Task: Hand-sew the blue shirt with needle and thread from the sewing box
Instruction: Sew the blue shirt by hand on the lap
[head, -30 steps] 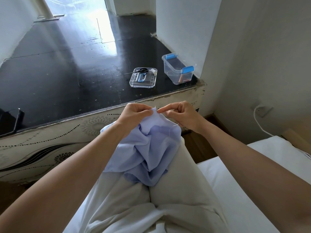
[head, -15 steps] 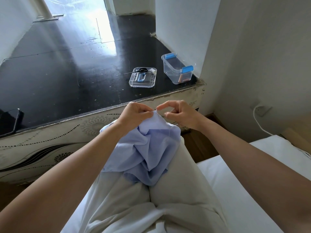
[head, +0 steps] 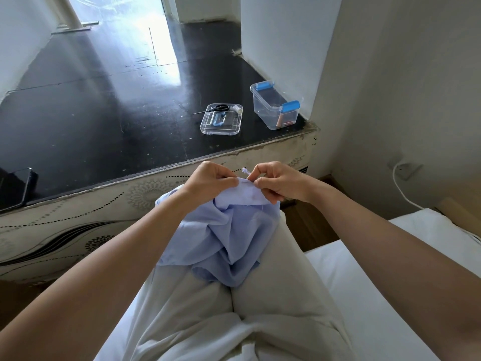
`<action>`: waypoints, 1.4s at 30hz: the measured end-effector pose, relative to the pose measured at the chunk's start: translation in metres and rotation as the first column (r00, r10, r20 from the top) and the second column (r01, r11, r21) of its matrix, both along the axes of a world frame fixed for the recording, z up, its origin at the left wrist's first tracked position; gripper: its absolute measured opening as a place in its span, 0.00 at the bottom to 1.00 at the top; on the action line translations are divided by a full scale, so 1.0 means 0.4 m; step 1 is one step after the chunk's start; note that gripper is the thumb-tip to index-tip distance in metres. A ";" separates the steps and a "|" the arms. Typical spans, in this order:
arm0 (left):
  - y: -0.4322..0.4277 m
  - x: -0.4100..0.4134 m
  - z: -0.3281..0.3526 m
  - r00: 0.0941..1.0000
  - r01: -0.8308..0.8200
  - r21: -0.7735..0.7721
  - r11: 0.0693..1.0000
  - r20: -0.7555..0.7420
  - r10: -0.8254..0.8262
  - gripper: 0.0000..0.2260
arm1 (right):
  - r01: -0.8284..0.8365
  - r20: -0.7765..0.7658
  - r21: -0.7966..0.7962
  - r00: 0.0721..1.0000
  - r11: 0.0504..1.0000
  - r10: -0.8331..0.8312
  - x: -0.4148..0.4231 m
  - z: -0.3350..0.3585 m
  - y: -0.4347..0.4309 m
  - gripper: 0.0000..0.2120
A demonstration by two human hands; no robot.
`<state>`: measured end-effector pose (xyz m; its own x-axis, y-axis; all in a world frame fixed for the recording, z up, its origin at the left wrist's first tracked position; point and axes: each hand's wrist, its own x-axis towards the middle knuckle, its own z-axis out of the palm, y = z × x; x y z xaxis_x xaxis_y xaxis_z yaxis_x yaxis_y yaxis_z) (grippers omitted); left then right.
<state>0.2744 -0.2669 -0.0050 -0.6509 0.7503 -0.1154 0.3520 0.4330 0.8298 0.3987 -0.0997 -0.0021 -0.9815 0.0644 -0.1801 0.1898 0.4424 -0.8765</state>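
The blue shirt [head: 223, 235] lies bunched on my lap over pale trousers. My left hand [head: 208, 181] pinches its raised top edge from the left. My right hand [head: 278, 181] pinches the same edge from the right, fingers curled, with a small loop of pale thread [head: 245, 171] sticking up between the two hands. The needle itself is too small to make out. The clear sewing box [head: 276, 105] with blue clips stands open on the dark platform beyond, its lid [head: 221, 122] lying flat beside it.
Black scissors [head: 218, 108] and a white spool [head: 236, 108] rest on the lid. A dark phone [head: 15, 187] lies at the platform's left edge. A white cable [head: 400, 188] hangs from a wall socket on the right. White bedding [head: 390, 282] is under me.
My right hand came back down to the shirt's edge and closed on it; its fingers were more spread half a second ago. A small thread loop now shows between the hands.
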 end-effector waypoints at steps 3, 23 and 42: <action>-0.003 -0.002 0.001 0.998 -0.010 0.001 1.000 0.069 0.010 0.04 | 0.004 -0.016 -0.030 1.000 1.000 -0.004 0.003 -0.009 0.008 0.11; -0.009 0.004 0.003 0.919 0.073 0.143 0.987 0.374 -0.122 0.06 | -0.024 -0.072 -0.316 0.997 0.948 0.001 -0.008 -0.034 0.018 0.12; 0.014 0.037 0.011 0.919 -0.015 0.175 0.984 0.390 -0.056 0.06 | 0.126 -0.015 -0.341 0.990 0.932 -0.140 -0.034 -0.042 -0.009 0.06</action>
<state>0.2893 -0.2614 -0.0006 -0.5640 0.7941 -0.2267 -0.0095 0.2682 0.9633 0.3853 -0.1032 -0.0188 -0.9747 0.1366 -0.1768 0.1901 0.0917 -0.9775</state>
